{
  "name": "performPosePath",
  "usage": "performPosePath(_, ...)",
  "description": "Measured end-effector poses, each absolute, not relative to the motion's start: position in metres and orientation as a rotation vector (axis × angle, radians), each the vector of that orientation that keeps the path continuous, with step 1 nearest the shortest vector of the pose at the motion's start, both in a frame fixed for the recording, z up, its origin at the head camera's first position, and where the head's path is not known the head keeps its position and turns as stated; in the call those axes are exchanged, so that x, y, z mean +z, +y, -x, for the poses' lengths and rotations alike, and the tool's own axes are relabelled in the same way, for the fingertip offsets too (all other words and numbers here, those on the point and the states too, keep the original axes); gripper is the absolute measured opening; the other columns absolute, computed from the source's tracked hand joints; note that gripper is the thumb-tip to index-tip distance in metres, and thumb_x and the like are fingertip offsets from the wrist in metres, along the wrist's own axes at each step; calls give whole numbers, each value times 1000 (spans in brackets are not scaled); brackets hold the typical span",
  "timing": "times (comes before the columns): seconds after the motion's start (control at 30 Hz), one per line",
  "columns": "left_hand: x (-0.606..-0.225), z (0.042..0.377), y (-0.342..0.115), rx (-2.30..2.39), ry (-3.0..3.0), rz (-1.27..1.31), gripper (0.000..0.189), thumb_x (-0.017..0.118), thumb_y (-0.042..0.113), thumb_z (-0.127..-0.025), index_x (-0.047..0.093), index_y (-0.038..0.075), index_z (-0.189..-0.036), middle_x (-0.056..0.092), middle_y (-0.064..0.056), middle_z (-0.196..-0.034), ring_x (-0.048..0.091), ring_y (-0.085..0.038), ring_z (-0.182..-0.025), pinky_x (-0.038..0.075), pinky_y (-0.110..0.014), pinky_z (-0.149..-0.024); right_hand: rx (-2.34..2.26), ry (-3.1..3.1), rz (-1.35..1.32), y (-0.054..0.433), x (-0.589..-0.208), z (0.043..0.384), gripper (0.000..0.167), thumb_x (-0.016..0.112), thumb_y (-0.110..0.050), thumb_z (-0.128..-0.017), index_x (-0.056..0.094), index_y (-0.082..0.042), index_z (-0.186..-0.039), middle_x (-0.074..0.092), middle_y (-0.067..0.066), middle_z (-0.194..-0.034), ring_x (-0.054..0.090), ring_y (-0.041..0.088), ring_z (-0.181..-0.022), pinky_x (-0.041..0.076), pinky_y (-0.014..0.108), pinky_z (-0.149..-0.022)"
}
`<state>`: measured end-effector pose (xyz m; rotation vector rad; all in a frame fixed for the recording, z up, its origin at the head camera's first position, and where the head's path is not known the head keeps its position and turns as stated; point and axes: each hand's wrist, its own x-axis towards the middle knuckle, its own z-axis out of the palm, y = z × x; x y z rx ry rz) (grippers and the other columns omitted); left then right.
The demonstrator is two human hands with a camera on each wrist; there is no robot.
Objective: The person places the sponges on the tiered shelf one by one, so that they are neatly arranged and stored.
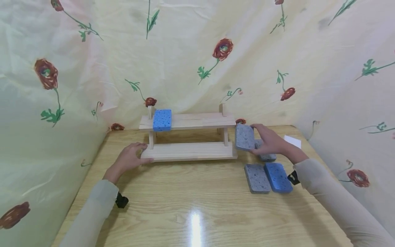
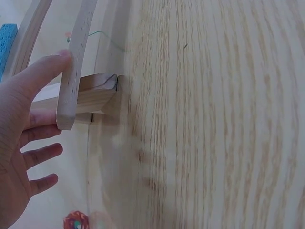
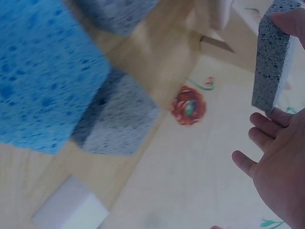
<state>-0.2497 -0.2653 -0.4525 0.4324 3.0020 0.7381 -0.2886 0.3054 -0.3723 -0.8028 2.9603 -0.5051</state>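
Note:
A two-tier wooden shelf (image 1: 188, 151) stands at the back of the table. My left hand (image 1: 131, 157) grips the left end of its lower board (image 2: 71, 90), thumb on one face and index finger on the other, the remaining fingers spread. On the upper board, at the left, leans a blue sponge (image 1: 162, 120). My right hand (image 1: 267, 140) holds a grey sponge (image 1: 244, 137) by its edges between thumb and fingers, raised beside the shelf's right end. In the right wrist view this grey sponge (image 3: 272, 62) shows side-on.
Right of the shelf, a grey sponge (image 1: 257, 178) and a blue sponge (image 1: 278, 177) lie side by side on the table (image 1: 185, 199). Another grey sponge (image 1: 267, 157) is partly hidden behind my right hand. A small white block (image 1: 292, 141) sits farther right. Flowered cloth (image 1: 185, 68) hangs behind.

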Motion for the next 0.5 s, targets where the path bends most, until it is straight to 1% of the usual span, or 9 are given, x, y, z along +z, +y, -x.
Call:
performPosePath(0.23,-451,248,-263,726,3009,-440,82,77,57,-84,60,0,-139,53,-25,-149,45,-48,-140,36,-64,-116,-480,2962,760,302,-362,285,101,87,-41,-74,34,2,-149,50,23,-139,53,40,-125,45,63,-103)
performPosePath(0.5,-451,248,-264,722,3016,-453,82,77,58,-84,60,-1,-138,54,-26,-148,46,-48,-138,37,-65,-115,-564,2934,781,306,-360,285,104,89,-38,-73,32,0,-152,48,21,-143,49,40,-132,42,65,-107)
